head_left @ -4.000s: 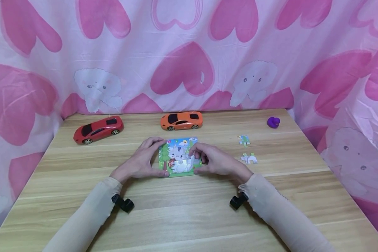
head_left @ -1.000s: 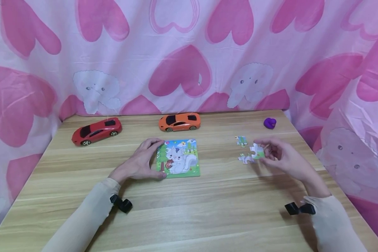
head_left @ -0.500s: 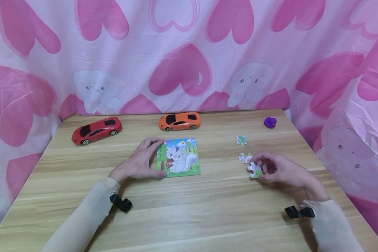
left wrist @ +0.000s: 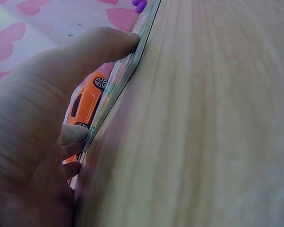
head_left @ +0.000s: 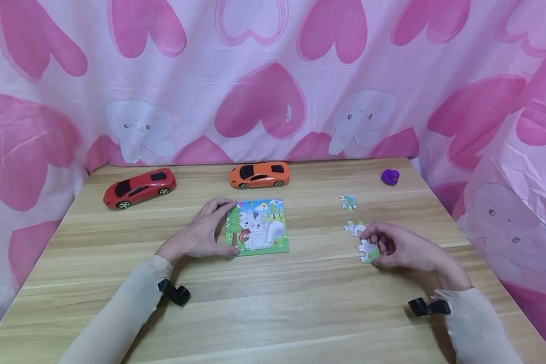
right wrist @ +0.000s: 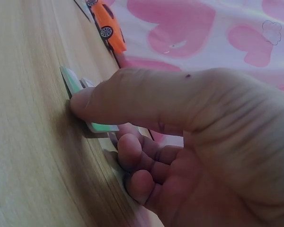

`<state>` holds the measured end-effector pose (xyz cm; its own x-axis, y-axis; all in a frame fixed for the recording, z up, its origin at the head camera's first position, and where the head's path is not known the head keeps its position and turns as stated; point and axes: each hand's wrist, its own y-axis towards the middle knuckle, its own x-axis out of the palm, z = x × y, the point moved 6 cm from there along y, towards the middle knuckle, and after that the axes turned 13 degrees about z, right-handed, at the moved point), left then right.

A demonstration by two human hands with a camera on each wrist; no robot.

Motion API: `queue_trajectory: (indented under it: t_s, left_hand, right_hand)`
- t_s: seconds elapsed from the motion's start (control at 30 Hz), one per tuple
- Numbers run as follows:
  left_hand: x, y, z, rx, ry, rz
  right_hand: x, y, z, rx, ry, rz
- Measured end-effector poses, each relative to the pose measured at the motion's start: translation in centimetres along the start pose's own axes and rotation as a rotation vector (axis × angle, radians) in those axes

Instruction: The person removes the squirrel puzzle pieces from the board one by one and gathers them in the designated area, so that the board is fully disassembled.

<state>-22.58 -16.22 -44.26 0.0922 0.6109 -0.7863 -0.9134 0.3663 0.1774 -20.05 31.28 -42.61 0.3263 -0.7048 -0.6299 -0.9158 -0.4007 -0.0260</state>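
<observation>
Near the surface's right edge, right hand (head_left: pixel 402 248) pinches a puzzle piece (head_left: pixel 367 251) flat on the wood, grip clamped on it. Left hand (head_left: pixel 205 233) braces the puzzle board (head_left: pixel 258 227) mid-surface, fingers straight. Step looks like setting the piece down; next needs a clean release.

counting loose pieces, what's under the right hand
The right hand pinches one puzzle piece at the table; its white and green edge shows past the fingertips. The rest is covered by the fingers. Whether anything else lies under the palm cannot be seen.
</observation>
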Motion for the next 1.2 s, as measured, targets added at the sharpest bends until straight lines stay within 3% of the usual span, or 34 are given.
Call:
queue_trajectory:
  t_s: [0.6, 1.2]
  left_hand:
    - [0.02, 0.03, 0.0, -0.006, 0.011, -0.002]
    - [0.02, 0.01, -0.09, -0.008, 0.0, -0.005]
  right_hand:
    - [0.19, -0.19, -0.13, -0.019, 0.012, -0.034]
    - [-0.48, 0.13, 0.35, -0.014, 0.053, 0.031]
